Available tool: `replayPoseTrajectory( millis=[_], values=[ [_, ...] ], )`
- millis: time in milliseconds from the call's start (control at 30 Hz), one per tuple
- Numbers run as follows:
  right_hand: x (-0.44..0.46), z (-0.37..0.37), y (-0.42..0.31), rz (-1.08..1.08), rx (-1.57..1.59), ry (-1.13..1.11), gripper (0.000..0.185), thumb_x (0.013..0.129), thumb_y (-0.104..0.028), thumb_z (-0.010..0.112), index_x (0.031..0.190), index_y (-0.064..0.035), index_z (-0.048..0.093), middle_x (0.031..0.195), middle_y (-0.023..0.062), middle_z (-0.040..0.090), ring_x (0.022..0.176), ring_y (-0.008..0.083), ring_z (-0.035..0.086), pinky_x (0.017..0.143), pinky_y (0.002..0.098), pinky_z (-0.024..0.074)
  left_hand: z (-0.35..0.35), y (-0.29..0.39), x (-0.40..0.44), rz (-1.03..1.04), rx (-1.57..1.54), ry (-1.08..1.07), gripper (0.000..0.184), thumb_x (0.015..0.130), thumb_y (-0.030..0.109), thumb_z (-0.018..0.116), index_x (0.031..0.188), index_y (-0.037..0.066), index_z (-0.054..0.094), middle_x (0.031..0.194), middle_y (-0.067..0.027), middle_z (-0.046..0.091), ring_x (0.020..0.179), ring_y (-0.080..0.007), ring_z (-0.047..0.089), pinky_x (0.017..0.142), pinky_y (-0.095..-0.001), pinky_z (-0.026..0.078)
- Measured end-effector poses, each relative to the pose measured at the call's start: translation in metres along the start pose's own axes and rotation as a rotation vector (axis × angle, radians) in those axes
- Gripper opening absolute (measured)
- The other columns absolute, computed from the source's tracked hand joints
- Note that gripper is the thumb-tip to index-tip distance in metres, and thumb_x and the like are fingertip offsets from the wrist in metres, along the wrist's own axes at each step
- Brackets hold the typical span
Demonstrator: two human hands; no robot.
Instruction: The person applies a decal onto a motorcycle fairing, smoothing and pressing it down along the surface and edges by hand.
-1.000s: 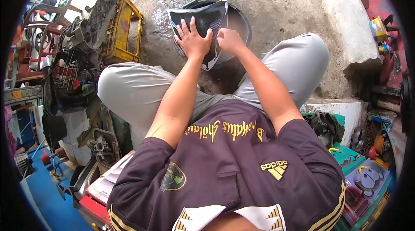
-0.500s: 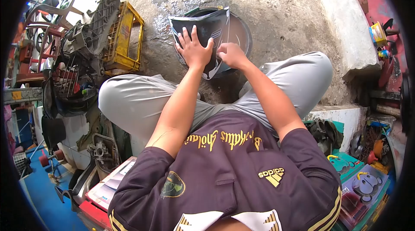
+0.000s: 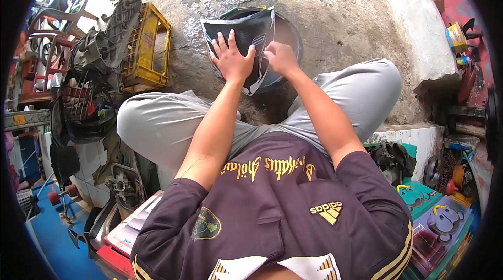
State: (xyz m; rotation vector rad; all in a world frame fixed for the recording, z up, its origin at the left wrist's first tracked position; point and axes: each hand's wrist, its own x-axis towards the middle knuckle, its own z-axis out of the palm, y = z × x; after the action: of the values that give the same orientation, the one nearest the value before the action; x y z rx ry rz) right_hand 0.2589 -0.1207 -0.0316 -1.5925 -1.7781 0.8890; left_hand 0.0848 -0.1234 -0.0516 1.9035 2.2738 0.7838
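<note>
A dark, glossy panel with pale edges and a pointed lower end, perhaps a motorcycle body panel [image 3: 246, 24], rests tilted over a round dark basin [image 3: 301, 44]. Brownish water shows in the basin to the panel's right. My left hand [image 3: 232, 61] lies flat on the panel's face, fingers spread, and covers part of it. At the panel's right edge is my right hand [image 3: 282, 58], slightly blurred, with its fingers curled together. Whatever it may hold is hidden by the fingers.
A yellow crate [image 3: 149, 49] stands to the left, with a metal engine casing [image 3: 118, 28] leaning by it. A white ledge [image 3: 427, 44] runs along the right. Engine parts [image 3: 390, 162] and packaged goods [image 3: 440, 222] lie at lower right. The concrete floor [image 3: 325, 2] is partly wet.
My right hand has shifted slightly at the panel's edge, its fingers still curled. The left hand stays spread on the panel. The whole view has moved a little.
</note>
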Motion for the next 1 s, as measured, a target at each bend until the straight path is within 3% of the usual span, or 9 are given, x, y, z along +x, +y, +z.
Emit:
replayPoseTrajectory(
  millis=[67, 233, 333, 400, 633, 1000],
  values=[
    [0.000, 0.000, 0.002, 0.013, -0.040, 0.037, 0.017, 0.092, -0.019, 0.072, 0.096, -0.0032, 0.077, 0.088, 0.0205, 0.077, 0.086, 0.0382, 0.077, 0.080, 0.0458, 0.0591, -0.001, 0.000, 0.000, -0.002, -0.005, -0.001, 0.089, 0.088, 0.062, 0.072, 0.161, 0.019, 0.044, 0.171, -0.0203, 0.033, 0.160, -0.0428, 0.027, 0.128, -0.0644, 0.018],
    [-0.002, 0.001, 0.002, -0.025, -0.053, -0.130, 0.017, 0.091, -0.019, 0.072, 0.094, -0.0035, 0.077, 0.088, 0.0207, 0.077, 0.087, 0.0378, 0.077, 0.080, 0.0455, 0.0591, 0.000, -0.001, -0.001, 0.003, 0.001, 0.017, 0.090, 0.087, 0.062, 0.073, 0.162, 0.021, 0.043, 0.171, -0.0198, 0.035, 0.159, -0.0424, 0.030, 0.129, -0.0627, 0.018],
    [0.000, -0.005, 0.000, 0.036, -0.037, -0.142, 0.022, 0.094, -0.022, 0.072, 0.101, -0.0018, 0.076, 0.097, 0.0194, 0.078, 0.093, 0.0367, 0.076, 0.085, 0.0441, 0.0575, 0.001, -0.001, 0.000, 0.000, 0.007, 0.018, 0.090, 0.087, 0.062, 0.073, 0.162, 0.021, 0.043, 0.171, -0.0199, 0.035, 0.159, -0.0421, 0.030, 0.129, -0.0628, 0.017],
    [0.001, -0.008, -0.002, 0.067, -0.058, -0.011, 0.022, 0.094, -0.022, 0.072, 0.101, -0.0014, 0.076, 0.097, 0.0198, 0.078, 0.092, 0.0369, 0.076, 0.084, 0.0443, 0.0576, 0.002, -0.001, 0.000, 0.002, -0.010, 0.014, 0.089, 0.087, 0.062, 0.073, 0.161, 0.019, 0.045, 0.171, -0.0196, 0.034, 0.159, -0.0423, 0.028, 0.128, -0.0639, 0.017],
    [-0.007, -0.001, -0.007, 0.045, -0.090, -0.057, 0.023, 0.097, -0.022, 0.070, 0.105, -0.0014, 0.073, 0.098, 0.0229, 0.077, 0.095, 0.0417, 0.075, 0.085, 0.0476, 0.0572, -0.003, 0.004, -0.001, -0.059, 0.001, -0.002, 0.090, 0.085, 0.063, 0.074, 0.161, 0.023, 0.044, 0.172, -0.0155, 0.036, 0.161, -0.0368, 0.028, 0.130, -0.0590, 0.016],
    [-0.007, -0.001, -0.010, 0.007, -0.136, -0.035, 0.017, 0.097, -0.019, 0.068, 0.103, -0.0038, 0.072, 0.096, 0.0229, 0.076, 0.095, 0.0437, 0.074, 0.085, 0.0518, 0.0576, 0.000, 0.005, 0.000, -0.065, -0.018, 0.016, 0.090, 0.083, 0.061, 0.074, 0.160, 0.024, 0.046, 0.171, -0.0159, 0.036, 0.160, -0.0380, 0.028, 0.130, -0.0602, 0.017]
  ],
)
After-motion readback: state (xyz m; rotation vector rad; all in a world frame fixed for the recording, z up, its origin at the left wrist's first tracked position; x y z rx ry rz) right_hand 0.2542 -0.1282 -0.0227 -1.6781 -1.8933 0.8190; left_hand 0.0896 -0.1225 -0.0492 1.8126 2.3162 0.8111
